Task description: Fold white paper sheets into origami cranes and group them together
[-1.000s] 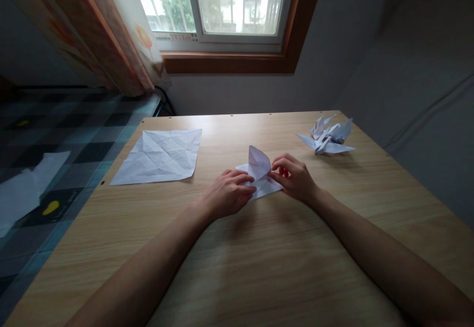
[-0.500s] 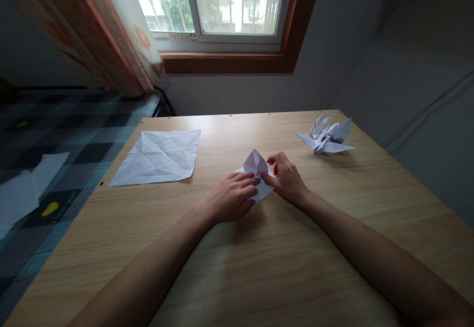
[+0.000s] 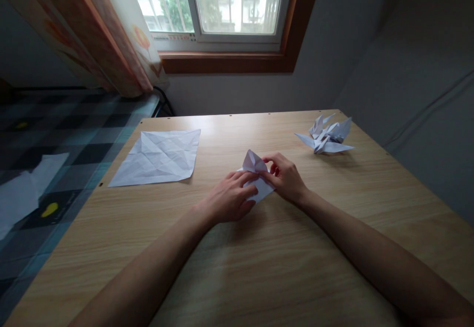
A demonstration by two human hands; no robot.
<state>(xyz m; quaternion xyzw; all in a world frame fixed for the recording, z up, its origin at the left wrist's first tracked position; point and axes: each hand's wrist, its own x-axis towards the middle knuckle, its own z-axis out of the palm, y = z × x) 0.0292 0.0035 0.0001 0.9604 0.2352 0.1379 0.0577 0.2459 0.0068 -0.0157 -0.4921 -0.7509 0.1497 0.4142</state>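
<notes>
A small piece of white folded paper (image 3: 262, 189) lies on the wooden table between my hands, one pointed flap standing up at its far side. My left hand (image 3: 233, 196) is on the paper's left part, its fingers bent over the paper and holding it, with the index fingertip at the base of the raised flap. From the right, my right hand (image 3: 283, 176) pinches the flap's right edge between thumb and index finger. My fingers hide parts of the folds.
A creased white paper sheet (image 3: 159, 156) lies flat at the table's left. Several folded paper cranes (image 3: 328, 137) sit close together at the far right. The wooden table (image 3: 237, 277) stands beside a checked bed (image 3: 74, 134) with white paper (image 3: 22, 193) on it.
The right index finger has come in to the flap's edge and closed on it. The raised flap has tipped slightly to the left. The left index finger has shifted slightly on the paper.
</notes>
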